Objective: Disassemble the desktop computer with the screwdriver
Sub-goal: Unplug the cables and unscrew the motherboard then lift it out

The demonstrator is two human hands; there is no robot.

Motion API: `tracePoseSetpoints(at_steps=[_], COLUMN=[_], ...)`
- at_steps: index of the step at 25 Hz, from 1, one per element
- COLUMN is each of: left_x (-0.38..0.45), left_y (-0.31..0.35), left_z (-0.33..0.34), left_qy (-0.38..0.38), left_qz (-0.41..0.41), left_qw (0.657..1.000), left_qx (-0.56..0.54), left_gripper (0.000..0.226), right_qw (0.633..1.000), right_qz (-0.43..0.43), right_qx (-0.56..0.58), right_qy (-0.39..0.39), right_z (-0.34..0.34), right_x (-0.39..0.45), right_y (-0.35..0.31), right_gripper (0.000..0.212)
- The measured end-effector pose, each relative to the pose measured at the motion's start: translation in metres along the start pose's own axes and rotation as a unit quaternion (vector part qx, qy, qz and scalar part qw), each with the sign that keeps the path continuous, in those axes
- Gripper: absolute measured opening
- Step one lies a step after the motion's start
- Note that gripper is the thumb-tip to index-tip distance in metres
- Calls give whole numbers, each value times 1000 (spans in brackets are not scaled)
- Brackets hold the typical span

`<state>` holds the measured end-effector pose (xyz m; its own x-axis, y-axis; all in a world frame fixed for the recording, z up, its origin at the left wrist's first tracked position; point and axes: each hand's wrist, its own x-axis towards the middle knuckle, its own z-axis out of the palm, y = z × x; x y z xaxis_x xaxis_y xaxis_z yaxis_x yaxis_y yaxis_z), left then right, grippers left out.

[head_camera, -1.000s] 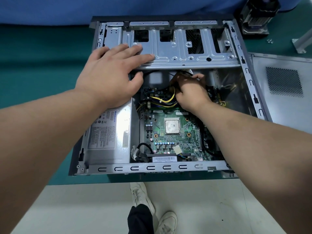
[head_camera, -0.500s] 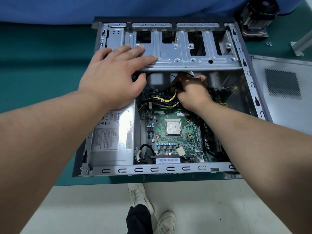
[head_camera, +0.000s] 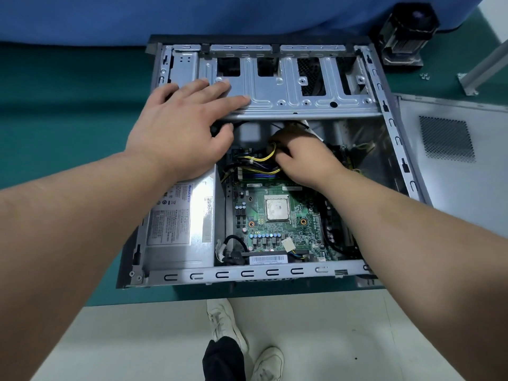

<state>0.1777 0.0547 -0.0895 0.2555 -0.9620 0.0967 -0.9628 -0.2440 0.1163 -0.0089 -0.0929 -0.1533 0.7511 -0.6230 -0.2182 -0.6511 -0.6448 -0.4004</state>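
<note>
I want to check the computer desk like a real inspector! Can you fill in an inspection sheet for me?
Surface: green mat, case overhangs its near edge.
Job's things: open computer case; motherboard; power supply; no screwdriver seen.
Clutter: side panel, cooler, small screws.
Grips: left hand flat on drive cage; right hand curled around yellow-black cables.
Cables: bundle near right hand; black loop by near wall.
Surroundings: pale floor, white shoes.

Green bench mat (head_camera: pixel 68 111) w/ blue cloth (head_camera: pixel 220 15) behind (draped), pale floor (head_camera: pixel 137 339) below
</note>
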Motion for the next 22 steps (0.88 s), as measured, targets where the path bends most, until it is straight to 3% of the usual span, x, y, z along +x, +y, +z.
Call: tracePoseSetpoints(at_steps=[5,8,16,20,22], left_x=[2,2,-4,-21,-22], left_y=[-2,-3,0,35,64], left_z=[-4,-5,-8,-14,-7], left_qy=[-13,-20,-18,-24,-107], left_qz=[-9,-5,36,188,250], left_qw=[1000,1000,999,980,962], left_qx=[-4,-5,-15,-51,-16], left_gripper=[55,53,63,49,38], right_qw=[994,982,976,975,975], right_qz=[72,89,143,146,122], right_qx=[-77,-163,-156,-155,-166], right_qy=[-18,-21,44,60,81], right_z=[-20,-30,-14,-14,-14], right_x=[-12,-13,-1,3,0], right_y=[4,9,20,19,17], right_gripper=[44,26,31,32,39])
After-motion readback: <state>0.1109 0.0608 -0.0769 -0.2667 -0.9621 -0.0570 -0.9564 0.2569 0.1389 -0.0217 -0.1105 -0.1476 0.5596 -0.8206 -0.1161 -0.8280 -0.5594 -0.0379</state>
